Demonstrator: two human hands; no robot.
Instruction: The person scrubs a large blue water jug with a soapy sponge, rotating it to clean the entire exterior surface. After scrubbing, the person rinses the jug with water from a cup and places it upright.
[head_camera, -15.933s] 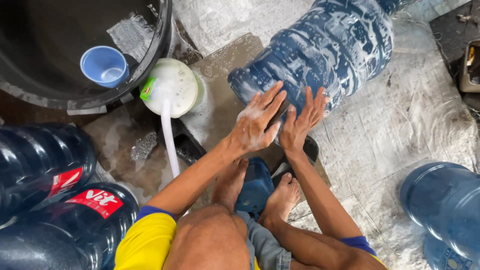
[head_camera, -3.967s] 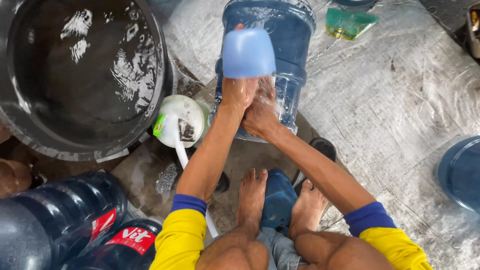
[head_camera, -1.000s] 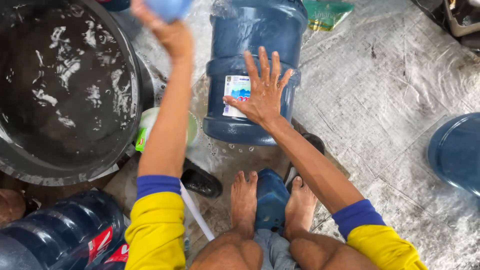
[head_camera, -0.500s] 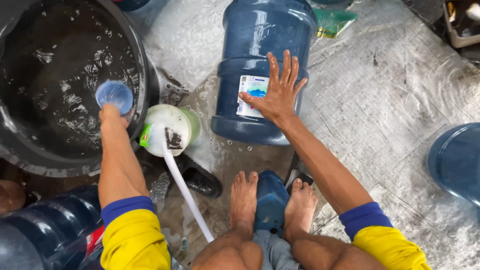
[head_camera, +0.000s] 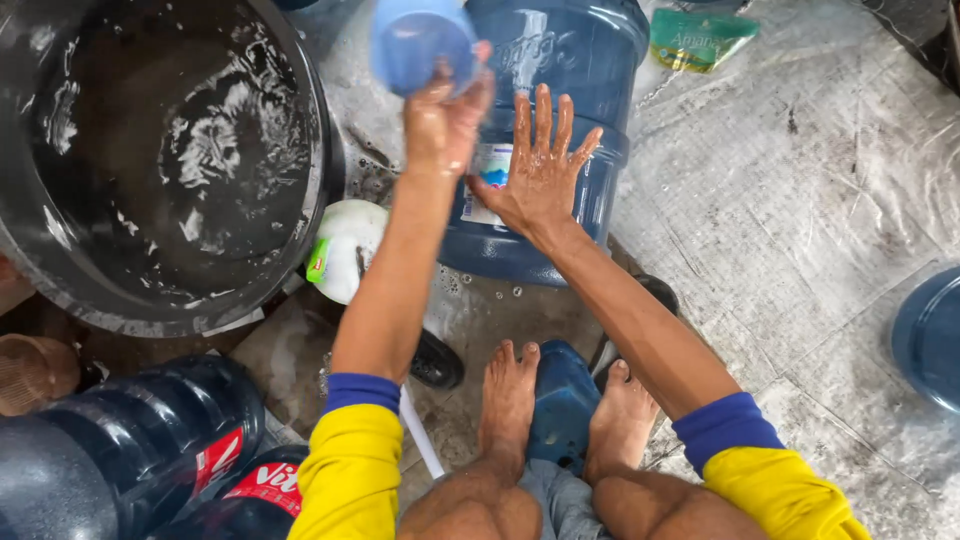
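Observation:
A large blue water jug (head_camera: 590, 70) stands upright on the wet floor in front of me. My right hand (head_camera: 538, 165) lies flat on its side with fingers spread, over the label. My left hand (head_camera: 445, 115) grips a small light-blue plastic cup (head_camera: 420, 40), raised beside the jug's upper left. To the left sits a big dark tub (head_camera: 170, 160) full of rippling water. My bare feet rest on either side of a low blue stool (head_camera: 563, 400).
A white container (head_camera: 345, 245) with a white hose (head_camera: 420, 445) sits between tub and jug. Dark blue jugs (head_camera: 130, 450) lie at lower left; another blue jug (head_camera: 930, 335) shows at the right edge. A green pouch (head_camera: 700, 35) lies behind. A black sandal (head_camera: 437, 362) is near my feet.
My left hand has lifted the cup out of the tub and swung it right, up beside the jug. My right hand stays flat on the jug.

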